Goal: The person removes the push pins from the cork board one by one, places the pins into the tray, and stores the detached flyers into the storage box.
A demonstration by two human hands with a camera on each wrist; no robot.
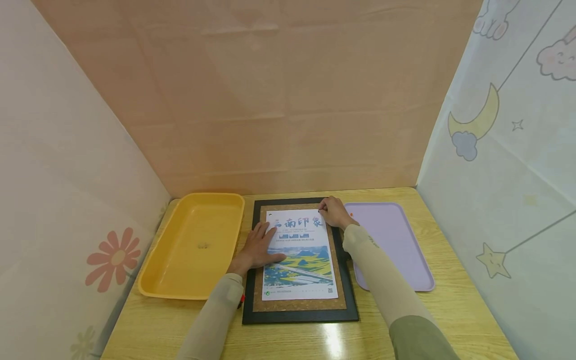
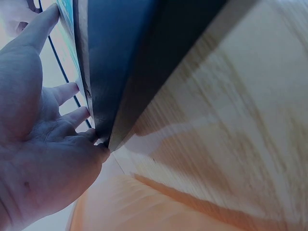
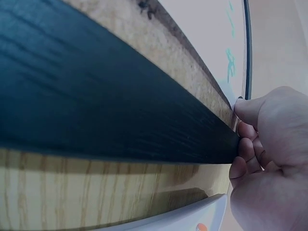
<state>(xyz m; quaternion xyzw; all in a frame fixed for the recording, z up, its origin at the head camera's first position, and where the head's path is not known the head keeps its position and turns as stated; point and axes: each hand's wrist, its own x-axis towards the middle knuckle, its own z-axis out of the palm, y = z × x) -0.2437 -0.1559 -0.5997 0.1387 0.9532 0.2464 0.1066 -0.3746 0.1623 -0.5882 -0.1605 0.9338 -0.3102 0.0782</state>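
Observation:
A printed poster (image 1: 297, 237) with a landscape picture lies on a cork board (image 1: 301, 305) in a black frame (image 1: 300, 316). My left hand (image 1: 257, 247) rests on the poster's left side, fingers and thumb spread flat; the left wrist view shows its fingertips along the frame (image 2: 113, 62). At the poster's top right corner, my right hand (image 1: 334, 212) pinches a small dark tack-like piece (image 3: 240, 98) between thumb and curled fingers, which mostly hide it. A small pin (image 1: 270, 215) sits at the top left corner of the poster.
A yellow tray (image 1: 191, 245) stands left of the board, a lilac tray (image 1: 391, 240) to its right, with a small orange piece (image 1: 351, 214) at its upper left. Something red (image 1: 241, 300) shows beside the left sleeve. Walls of cloth enclose the wooden table (image 1: 454, 310).

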